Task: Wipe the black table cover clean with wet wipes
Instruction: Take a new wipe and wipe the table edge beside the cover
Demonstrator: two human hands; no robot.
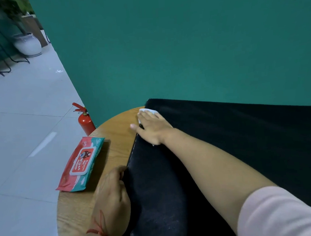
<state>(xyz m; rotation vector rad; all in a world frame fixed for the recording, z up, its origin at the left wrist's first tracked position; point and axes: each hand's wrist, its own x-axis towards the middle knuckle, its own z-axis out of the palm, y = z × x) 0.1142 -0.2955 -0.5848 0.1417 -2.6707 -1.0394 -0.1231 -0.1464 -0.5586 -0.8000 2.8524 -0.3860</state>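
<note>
A black table cover lies over the right part of a round wooden table. My right hand lies flat near the cover's far left corner and presses a white wet wipe onto it; the wipe shows beyond my fingertips. My left hand grips the cover's left edge near the front, fingers curled round the hem. A red and teal pack of wet wipes lies on the bare wood left of the cover, its lid closed.
A teal wall stands right behind the table. A red fire extinguisher stands on the pale tiled floor by the table's far left edge. A white plant pot and black metal frames are far off at the upper left.
</note>
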